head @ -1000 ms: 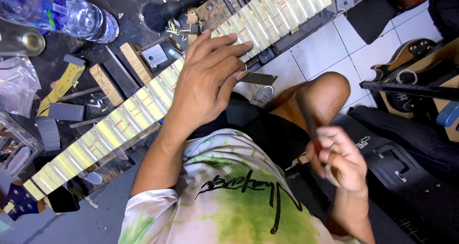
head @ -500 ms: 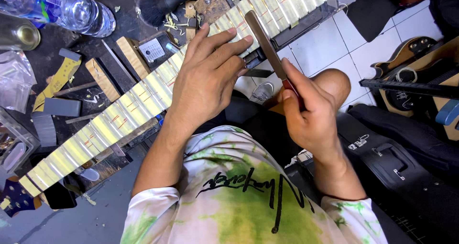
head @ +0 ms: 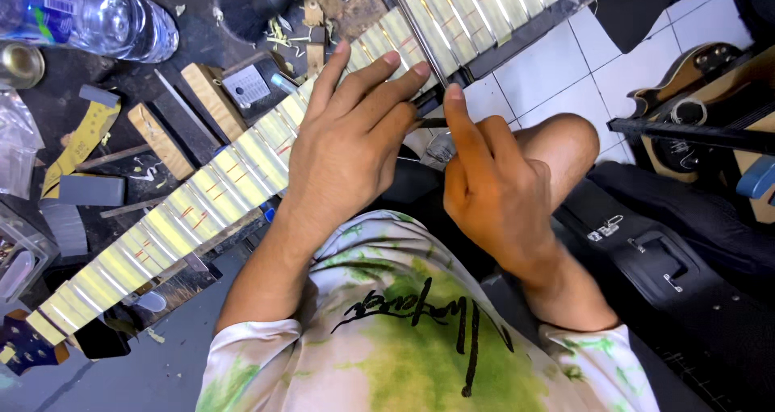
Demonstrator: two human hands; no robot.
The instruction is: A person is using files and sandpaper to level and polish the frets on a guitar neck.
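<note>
Water bottle [head: 97, 16] (lying) beside fretboard [head: 218, 194]

Bright, even light falls from above, so the white floor tiles [head: 557, 81] at about 1 o'clock look nearly washed out, while the dark surface [head: 186, 33] at 11 o'clock stays dim but readable. Glare streaks the pale taped guitar neck [head: 202, 210] and glints off the plastic water bottle [head: 97, 16] at 10 o'clock. The right hand [head: 492, 194] is softly blurred, the left hand [head: 347, 146] is sharper, and the wide lens bends straight edges toward the corners.
</note>
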